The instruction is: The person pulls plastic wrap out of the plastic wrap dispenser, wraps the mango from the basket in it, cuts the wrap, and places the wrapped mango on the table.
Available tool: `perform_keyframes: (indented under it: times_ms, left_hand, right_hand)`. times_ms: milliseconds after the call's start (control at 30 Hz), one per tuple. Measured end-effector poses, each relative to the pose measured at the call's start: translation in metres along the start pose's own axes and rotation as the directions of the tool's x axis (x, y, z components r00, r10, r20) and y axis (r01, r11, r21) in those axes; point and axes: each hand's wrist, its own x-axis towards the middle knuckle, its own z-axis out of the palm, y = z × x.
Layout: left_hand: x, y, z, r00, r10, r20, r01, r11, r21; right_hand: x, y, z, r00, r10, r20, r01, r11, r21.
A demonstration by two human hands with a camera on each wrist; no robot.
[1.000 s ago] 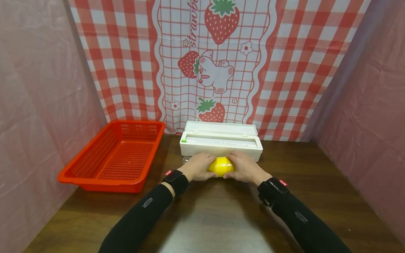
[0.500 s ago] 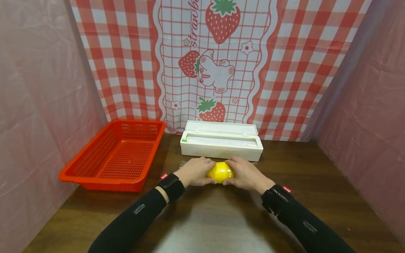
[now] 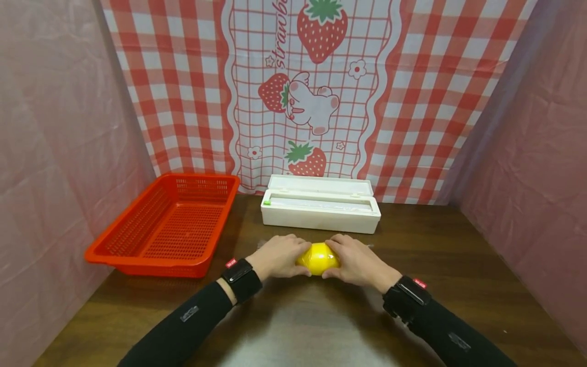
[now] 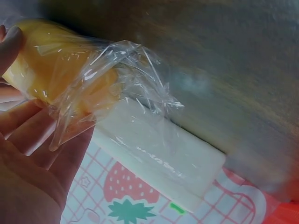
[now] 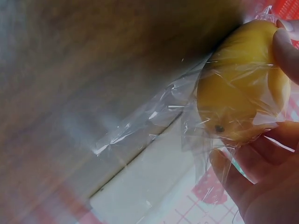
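In the head view, the left hand (image 3: 277, 257) and the right hand (image 3: 357, 262) cup a yellow fruit (image 3: 318, 258) between them, low over the dark wooden counter (image 3: 458, 265), near its middle. The fingers of both hands curl round the fruit's sides. Just beyond it lies a white film dispenser box (image 3: 321, 210), its lid open. An orange basket (image 3: 169, 227) stands to the far left, well apart from the hands.

In the left wrist view, the fruit (image 4: 56, 65) is wrapped in crinkled clear film (image 4: 126, 79), the fingers (image 4: 32, 128) bent beneath it and a fingertip pressing its top.

In the right wrist view, film (image 5: 154, 116) clings to the fruit (image 5: 240, 84) and trails loose toward the counter; the fingers (image 5: 233, 175) are clamped round the fruit.
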Motion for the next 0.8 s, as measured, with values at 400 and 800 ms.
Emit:
perform_keyframes:
  times_ms: [400, 800]
  left_hand:
    - [-0.004, 0.008, -0.003, 1.000, 0.023, -0.020, -0.022, 1.000, 0.022]
    - [0.015, 0.016, 0.003, 0.992, -0.061, 0.113, 0.069, 0.995, -0.067]
  right_hand:
    - [-0.009, -0.006, -0.001, 0.999, -0.041, -0.007, 0.040, 0.998, -0.054]
    - [-0.007, -0.011, -0.002, 0.999, -0.050, 0.005, 0.051, 0.995, -0.083]
